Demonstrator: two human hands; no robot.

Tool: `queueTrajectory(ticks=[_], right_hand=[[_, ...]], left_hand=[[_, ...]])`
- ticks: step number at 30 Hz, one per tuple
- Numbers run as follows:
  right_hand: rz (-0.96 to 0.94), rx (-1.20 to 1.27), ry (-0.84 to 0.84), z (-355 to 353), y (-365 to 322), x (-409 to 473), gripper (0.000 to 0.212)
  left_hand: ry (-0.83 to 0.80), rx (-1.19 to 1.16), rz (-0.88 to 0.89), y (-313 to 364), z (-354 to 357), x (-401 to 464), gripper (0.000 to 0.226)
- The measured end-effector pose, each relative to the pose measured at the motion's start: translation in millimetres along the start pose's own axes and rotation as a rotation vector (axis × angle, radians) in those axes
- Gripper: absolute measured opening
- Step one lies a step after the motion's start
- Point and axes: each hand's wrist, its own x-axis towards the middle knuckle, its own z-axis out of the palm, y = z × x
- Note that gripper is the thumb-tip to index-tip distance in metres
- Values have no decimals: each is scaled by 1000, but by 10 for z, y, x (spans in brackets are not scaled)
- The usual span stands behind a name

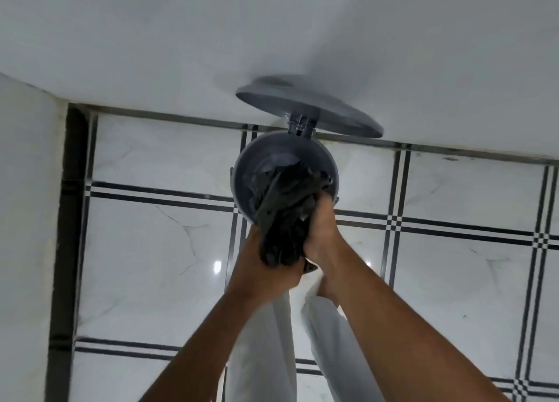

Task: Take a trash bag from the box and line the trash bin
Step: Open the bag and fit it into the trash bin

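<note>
A round grey trash bin stands on the tiled floor against the wall, seen from above. Its lid is swung up and leans back toward the wall. A bunched black trash bag hangs over the bin's near rim, its far end reaching down into the opening. My left hand grips the bag's near end from below. My right hand clutches the bag from the right side, touching the bin's rim. No box is in view.
White marble-look floor tiles with black stripe borders surround the bin. A white wall runs behind it and another wall closes the left side. My legs in white trousers stand just before the bin.
</note>
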Motion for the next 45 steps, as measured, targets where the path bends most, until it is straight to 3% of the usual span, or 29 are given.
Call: queueTrajectory(ticks=[4, 6, 8, 10, 13, 14, 17, 19, 22, 25, 28, 30, 32, 36, 39, 41, 45], right_hand=[[-96, -210, 144, -39, -87, 592, 80], [-241, -412, 283, -236, -124, 732, 67], [-321, -451, 361, -494, -187, 825, 55], [-302, -309, 295, -700, -259, 814, 68], [-225, -144, 162, -887, -341, 786, 85], [-205, -116, 185, -935, -352, 818, 84], [-120, -140, 367, -1029, -346, 956, 61], [-62, -226, 423, -1039, -338, 1052, 45], [-169, -408, 480, -1009, -337, 1127, 40], [-249, -367, 520, -993, -401, 1199, 37], [-188, -58, 426, -968, -573, 1196, 39], [-206, 72, 279, -970, -702, 1159, 56], [-229, 24, 149, -983, -803, 1127, 69], [-265, -323, -23, -1078, -865, 1108, 61], [-374, -690, 77, -1148, -796, 1160, 34], [-302, -626, 55, -1198, -754, 1181, 25], [-239, -303, -202, -1125, -825, 1019, 34]], left_hand=[[37, -117, -191, -268, -142, 833, 36], [25, -60, -305, -471, -356, 1168, 34], [4, 41, -374, -687, -581, 1397, 34], [-29, 113, -396, -853, -760, 1483, 26], [-25, -96, -469, -975, -962, 1505, 18], [-34, -227, -498, -1035, -1008, 1498, 12], [-124, -570, -614, -1172, -1068, 1508, 51], [-268, -713, -611, -1199, -1067, 1511, 68], [-350, -724, -641, -1122, -1016, 1544, 36], [-319, -656, -655, -1073, -950, 1587, 34], [-101, -757, -543, -1092, -924, 1660, 36], [-30, -934, -480, -1073, -998, 1698, 46], [-8, -987, -416, -1050, -1099, 1752, 46], [-86, -761, -440, -1017, -1205, 1854, 42], [-214, -604, -450, -964, -1193, 1868, 42], [-198, -570, -456, -970, -1193, 1889, 39], [-174, -638, -432, -939, -1177, 1902, 40]])
